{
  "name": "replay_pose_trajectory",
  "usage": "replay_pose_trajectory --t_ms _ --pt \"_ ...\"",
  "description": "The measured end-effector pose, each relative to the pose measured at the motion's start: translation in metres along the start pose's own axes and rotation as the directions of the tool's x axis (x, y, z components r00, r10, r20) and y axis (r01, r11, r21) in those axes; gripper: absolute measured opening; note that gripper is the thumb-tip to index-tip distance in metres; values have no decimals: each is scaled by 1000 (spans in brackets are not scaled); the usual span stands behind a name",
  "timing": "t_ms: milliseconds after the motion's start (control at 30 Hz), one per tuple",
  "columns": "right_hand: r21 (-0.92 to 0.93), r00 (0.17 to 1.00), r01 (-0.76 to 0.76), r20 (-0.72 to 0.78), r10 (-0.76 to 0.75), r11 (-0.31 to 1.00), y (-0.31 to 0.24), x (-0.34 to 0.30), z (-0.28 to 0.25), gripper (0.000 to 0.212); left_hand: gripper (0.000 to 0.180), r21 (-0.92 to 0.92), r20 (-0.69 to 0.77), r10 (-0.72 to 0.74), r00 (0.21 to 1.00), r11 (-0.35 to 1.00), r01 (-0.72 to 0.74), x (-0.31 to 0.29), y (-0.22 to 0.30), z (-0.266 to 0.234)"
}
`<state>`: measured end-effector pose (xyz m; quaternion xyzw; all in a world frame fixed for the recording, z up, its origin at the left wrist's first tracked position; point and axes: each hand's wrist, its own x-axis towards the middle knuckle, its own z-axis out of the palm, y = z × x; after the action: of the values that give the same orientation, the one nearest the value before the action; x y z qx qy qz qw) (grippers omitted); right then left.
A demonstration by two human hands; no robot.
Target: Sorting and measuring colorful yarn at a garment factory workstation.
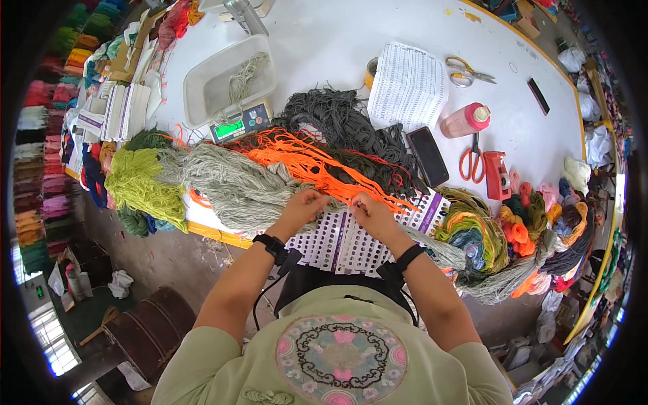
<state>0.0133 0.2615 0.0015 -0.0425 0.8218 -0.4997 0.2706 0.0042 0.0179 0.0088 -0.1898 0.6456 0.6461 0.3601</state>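
Observation:
My left hand [305, 209] is closed in a pinch at the edge of a pale grey-green thread skein [226, 182]. Close by on the right, my right hand [373, 214] has its fingertips pressed together beside a bundle of bright orange thread [304, 164]. Whatever lies between the fingers of either hand is too fine to make out. Below the hands, white punched cards [337, 244] with rows of dark holes and purple strips lie along the table's near edge. Dark grey thread [331, 115] is heaped beyond the orange strands.
A clear plastic tub [196, 88] stands by a scale [239, 123] with a green display. Farther right are a printed sheet [408, 84], yellow-handled scissors [466, 71], a pink bottle [466, 120], a phone [428, 156], red-handled scissors [472, 165] and a red tape dispenser [497, 175]. Lime-green thread [143, 182] hangs over the edge.

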Motion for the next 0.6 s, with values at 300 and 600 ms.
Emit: replay_pose_trajectory --t_ms 300,600 --pt "-230 999 17 -22 -23 973 16 0 14 25 20 -355 340 -59 939 916 186 -10 0 28" --pt "-76 988 13 156 -1 997 3 0 7 42 42 294 338 114 934 930 -220 -8 -5 50"
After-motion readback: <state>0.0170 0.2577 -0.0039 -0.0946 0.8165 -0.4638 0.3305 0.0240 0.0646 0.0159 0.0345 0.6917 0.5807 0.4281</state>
